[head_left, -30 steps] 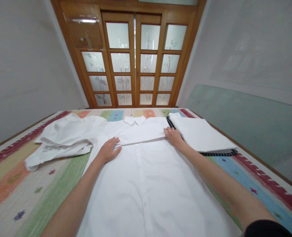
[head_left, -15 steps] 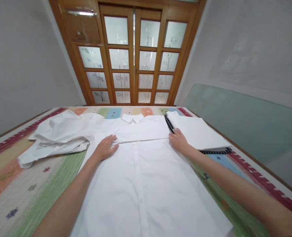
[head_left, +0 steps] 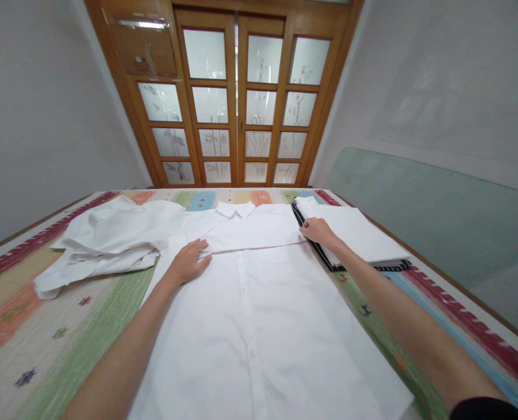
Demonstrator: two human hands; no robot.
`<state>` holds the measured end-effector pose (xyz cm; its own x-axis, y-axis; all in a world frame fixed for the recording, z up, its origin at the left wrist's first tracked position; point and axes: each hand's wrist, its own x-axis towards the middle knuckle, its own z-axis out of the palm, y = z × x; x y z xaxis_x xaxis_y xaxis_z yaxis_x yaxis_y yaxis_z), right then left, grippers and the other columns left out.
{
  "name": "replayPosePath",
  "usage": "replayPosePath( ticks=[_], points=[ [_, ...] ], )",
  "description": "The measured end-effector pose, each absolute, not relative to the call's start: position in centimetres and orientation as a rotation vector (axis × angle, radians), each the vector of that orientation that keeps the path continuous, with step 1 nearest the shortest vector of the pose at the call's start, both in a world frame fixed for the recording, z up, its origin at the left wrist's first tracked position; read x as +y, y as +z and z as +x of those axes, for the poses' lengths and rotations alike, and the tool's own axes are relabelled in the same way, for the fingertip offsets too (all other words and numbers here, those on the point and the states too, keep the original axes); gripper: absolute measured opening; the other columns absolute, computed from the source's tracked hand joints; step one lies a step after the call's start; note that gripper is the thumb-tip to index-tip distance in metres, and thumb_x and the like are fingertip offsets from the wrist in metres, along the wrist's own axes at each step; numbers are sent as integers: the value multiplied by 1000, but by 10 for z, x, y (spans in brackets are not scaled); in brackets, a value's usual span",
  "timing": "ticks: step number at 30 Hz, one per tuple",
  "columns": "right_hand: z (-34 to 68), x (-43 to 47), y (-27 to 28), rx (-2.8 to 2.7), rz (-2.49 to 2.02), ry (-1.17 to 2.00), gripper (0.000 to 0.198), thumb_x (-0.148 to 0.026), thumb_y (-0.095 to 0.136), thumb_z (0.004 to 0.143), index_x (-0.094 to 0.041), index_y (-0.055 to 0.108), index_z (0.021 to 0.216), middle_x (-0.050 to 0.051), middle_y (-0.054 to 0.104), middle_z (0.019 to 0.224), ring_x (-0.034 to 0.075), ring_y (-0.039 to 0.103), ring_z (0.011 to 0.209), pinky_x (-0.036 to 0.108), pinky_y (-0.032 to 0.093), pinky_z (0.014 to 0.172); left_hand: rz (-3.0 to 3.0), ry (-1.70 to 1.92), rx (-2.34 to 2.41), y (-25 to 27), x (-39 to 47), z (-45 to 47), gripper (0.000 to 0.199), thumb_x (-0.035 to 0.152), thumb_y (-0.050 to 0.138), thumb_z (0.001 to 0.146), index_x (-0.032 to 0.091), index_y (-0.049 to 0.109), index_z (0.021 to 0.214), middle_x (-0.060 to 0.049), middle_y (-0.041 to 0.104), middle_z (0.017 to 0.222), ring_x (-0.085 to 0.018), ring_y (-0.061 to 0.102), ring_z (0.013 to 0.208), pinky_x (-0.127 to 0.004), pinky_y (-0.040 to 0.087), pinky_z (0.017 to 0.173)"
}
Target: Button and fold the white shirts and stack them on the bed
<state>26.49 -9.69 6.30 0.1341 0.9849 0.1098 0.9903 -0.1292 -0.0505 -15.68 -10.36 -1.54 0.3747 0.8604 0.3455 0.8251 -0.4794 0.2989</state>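
A white button-up shirt (head_left: 259, 326) lies front up, its collar (head_left: 235, 210) at the far end. One sleeve (head_left: 250, 230) is folded straight across the chest below the collar. My left hand (head_left: 189, 262) rests flat on the left part of the shirt, fingers stretched and thumb apart, by the sleeve's lower edge. At the sleeve's right end, my right hand (head_left: 318, 231) is closed in a pinch on the fabric. Beside that hand sits a folded stack of white clothes (head_left: 359, 233) with black striped edging.
Another white garment (head_left: 110, 233) lies crumpled on the left, touching the shirt. Everything rests on a colourful striped cover (head_left: 79, 326). A pale green headboard-like panel (head_left: 438, 204) stands along the right wall. Wooden doors with glass panes (head_left: 237, 105) are at the back.
My right hand has shifted slightly up and right, its fingers drawn into a pinch at the sleeve's end. My left hand stays in place.
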Motion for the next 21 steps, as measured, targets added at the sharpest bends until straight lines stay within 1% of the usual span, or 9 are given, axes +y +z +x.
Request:
replayPosePath(
  ticks=[2, 4, 8, 10, 14, 17, 21],
  points=[
    [264, -93, 55, -2027, -2288, -21, 23, -27, 59, 85, -12, 74, 95, 13, 74, 97, 23, 67, 96, 24, 45, 78, 2541, 719, 1562, -16, -104, -157, 52, 54, 45, 84, 18, 62, 118, -13, 61, 132, -30, 50, 130, -47, 39, 110],
    [261, -90, 48, -2020, -2317, -25, 25, -29, 61, 83, -12, 73, 97, 13, 73, 99, 23, 67, 96, 25, 46, 77, 2537, 727, 1565, -16, -104, -157, 51, 54, 46, 84, 19, 61, 118, -12, 62, 132, -30, 50, 130, -47, 39, 110],
    [257, -84, 39, -1989, -2371, -48, 28, -20, 62, 79, -9, 70, 103, 17, 71, 104, 24, 67, 96, 26, 47, 75, 2530, 738, 1567, -16, -105, -156, 50, 53, 46, 84, 19, 61, 118, -13, 62, 132, -29, 50, 130, -47, 39, 110],
    [257, -82, 38, -1998, -2358, -37, 30, -14, 62, 77, -8, 68, 105, 18, 71, 105, 24, 67, 96, 25, 46, 75, 2528, 729, 1571, -16, -105, -156, 50, 52, 46, 84, 19, 61, 118, -13, 61, 132, -29, 50, 130, -47, 39, 110],
    [261, -81, 39, -2031, -2280, -11, 35, -8, 57, 76, -11, 66, 110, 12, 71, 105, 20, 66, 98, 23, 45, 76, 2516, 706, 1585, -15, -105, -155, 53, 52, 46, 83, 16, 61, 120, -14, 61, 132, -30, 50, 130, -48, 38, 111],
    [264, -82, 40, -2043, -2195, 4, 39, -6, 53, 77, -13, 63, 114, 8, 71, 104, 18, 65, 96, 22, 44, 77, 2515, 710, 1584, -14, -105, -155, 52, 51, 47, 83, 17, 61, 119, -13, 62, 131, -30, 50, 130, -47, 39, 110],
    [265, -85, 41, -2009, -2112, 14, 38, -4, 49, 78, -14, 59, 113, 8, 71, 97, 19, 63, 93, 23, 43, 76, 2516, 703, 1589, -14, -105, -155, 52, 51, 46, 84, 17, 61, 120, -13, 61, 132, -29, 50, 130, -46, 38, 111]
  ],
)
